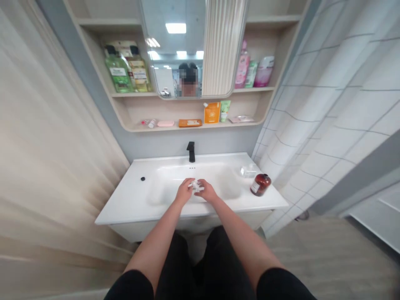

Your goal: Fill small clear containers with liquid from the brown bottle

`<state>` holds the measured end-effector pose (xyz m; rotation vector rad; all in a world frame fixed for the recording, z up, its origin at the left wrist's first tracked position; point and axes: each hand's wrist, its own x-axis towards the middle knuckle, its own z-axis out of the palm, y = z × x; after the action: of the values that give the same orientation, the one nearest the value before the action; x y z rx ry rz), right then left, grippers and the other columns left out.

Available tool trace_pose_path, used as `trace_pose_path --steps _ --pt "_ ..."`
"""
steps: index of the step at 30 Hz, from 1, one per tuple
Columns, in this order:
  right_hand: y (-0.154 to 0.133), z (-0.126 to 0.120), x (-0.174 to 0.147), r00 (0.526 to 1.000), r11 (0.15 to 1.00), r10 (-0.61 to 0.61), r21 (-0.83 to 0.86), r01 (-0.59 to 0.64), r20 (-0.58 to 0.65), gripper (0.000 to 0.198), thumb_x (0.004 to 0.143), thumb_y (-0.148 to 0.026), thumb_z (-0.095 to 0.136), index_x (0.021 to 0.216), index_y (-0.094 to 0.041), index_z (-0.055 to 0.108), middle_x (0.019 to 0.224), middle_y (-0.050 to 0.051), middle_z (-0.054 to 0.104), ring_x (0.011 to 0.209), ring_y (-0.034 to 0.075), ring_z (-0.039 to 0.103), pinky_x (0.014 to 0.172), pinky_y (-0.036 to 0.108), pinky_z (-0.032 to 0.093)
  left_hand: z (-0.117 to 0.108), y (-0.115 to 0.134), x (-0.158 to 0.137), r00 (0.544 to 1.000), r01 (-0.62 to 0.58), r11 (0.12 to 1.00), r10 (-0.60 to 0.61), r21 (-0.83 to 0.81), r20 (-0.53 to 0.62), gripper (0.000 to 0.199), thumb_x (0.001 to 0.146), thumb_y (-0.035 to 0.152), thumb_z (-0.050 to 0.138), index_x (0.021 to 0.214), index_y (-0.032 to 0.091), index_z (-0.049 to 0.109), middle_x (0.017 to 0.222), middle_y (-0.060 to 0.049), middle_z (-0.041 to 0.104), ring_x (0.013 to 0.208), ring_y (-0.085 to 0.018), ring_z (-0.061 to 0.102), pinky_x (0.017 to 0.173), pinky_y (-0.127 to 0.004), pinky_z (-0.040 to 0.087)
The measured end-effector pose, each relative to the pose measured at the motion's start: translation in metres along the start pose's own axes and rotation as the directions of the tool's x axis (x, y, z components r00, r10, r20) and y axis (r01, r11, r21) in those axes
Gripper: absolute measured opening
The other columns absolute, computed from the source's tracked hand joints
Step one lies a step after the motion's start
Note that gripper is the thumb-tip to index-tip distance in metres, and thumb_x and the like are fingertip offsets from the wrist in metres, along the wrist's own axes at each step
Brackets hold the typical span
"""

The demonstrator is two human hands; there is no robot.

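Note:
My left hand [185, 188] and my right hand [205, 190] are close together over the front part of the white sink basin [162, 183]. Between them is a small, white, crumpled thing [196, 186], like a tissue or thin wrapper; its exact kind is too blurred to tell. Fingers of both hands are curled onto it from either side. Behind the hands, at the back of the basin, stands the black faucet [191, 152].
A brown bottle [260, 184] with a white label and a clear plastic item [248, 171] are on the right counter. At left lies a small black round piece [143, 178]. Above hangs a mirror cabinet [175, 46] whose shelves hold bottles, an orange pouch [211, 113] and small toiletries.

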<state>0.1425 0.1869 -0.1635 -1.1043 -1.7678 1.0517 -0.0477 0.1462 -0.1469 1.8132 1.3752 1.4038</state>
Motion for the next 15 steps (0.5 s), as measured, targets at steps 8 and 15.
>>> trace_pose_path --steps 8,15 --pt "-0.0041 -0.0019 -0.0004 0.999 0.999 -0.023 -0.028 0.024 0.027 0.076 0.061 -0.022 0.096 0.130 -0.027 0.065 0.117 0.005 0.077 0.106 0.027 0.076 0.092 0.043 0.066 -0.0002 0.0041 -0.0002 0.997 0.079 0.996 -0.079 0.034 -0.003 0.033 0.096 0.019 0.066 0.127 0.024 0.077 0.130 -0.009 0.076 0.122 -0.024 0.074 0.105 -0.043 0.067" --pt "-0.0012 -0.0003 -0.0014 0.999 0.999 -0.034 -0.015 0.034 0.013 0.073 0.064 -0.022 0.093 0.131 -0.027 0.065 0.117 0.006 0.077 0.109 0.027 0.076 0.094 0.043 0.066 0.0022 0.0048 -0.0010 0.998 0.069 0.997 -0.069 0.014 0.004 0.034 0.095 0.018 0.069 0.128 0.024 0.075 0.133 -0.009 0.074 0.123 -0.023 0.073 0.103 -0.040 0.067"
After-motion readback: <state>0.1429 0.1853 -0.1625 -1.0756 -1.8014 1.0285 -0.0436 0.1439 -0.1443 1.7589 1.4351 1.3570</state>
